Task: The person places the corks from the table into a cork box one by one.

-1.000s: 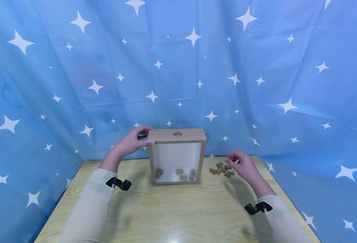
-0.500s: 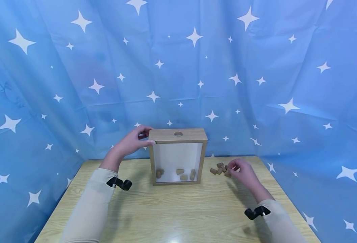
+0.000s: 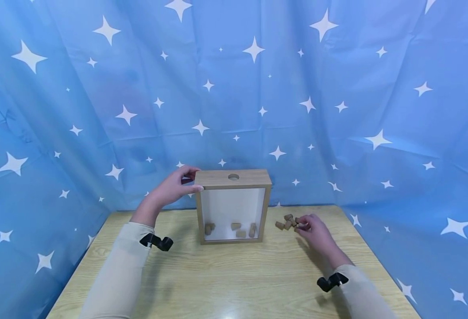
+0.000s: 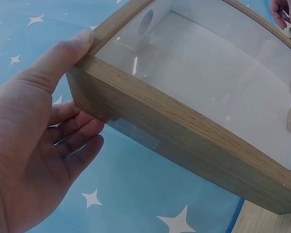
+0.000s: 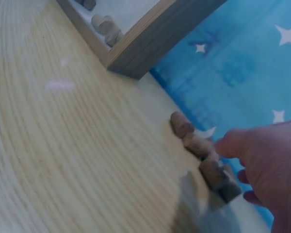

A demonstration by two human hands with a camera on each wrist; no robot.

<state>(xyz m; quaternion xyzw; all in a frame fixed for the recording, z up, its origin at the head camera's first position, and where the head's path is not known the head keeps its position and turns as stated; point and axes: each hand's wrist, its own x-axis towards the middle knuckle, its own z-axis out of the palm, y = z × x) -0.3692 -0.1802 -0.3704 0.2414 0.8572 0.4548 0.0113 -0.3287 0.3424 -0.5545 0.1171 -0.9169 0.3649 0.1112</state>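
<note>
A shallow wooden box (image 3: 233,179) with a clear front stands upright, a round hole in its top and several corks (image 3: 240,233) lying inside. My left hand (image 3: 172,184) grips its upper left corner. In the left wrist view the thumb (image 4: 63,56) lies on the front edge and the fingers reach behind the side. My right hand (image 3: 315,232) is low at a small pile of loose corks (image 3: 287,224) right of the box. Its thumb and curled fingers are right at the pile's near right side; I cannot tell whether they pinch a cork.
The box and the corks stand on a pale wood table (image 3: 226,274). A blue curtain with white stars (image 3: 234,88) hangs close behind the table and along both sides.
My right hand has come down and slightly left onto the right side of the cork pile, its fingertips now among the corks. The left hand and the box have stayed put.
</note>
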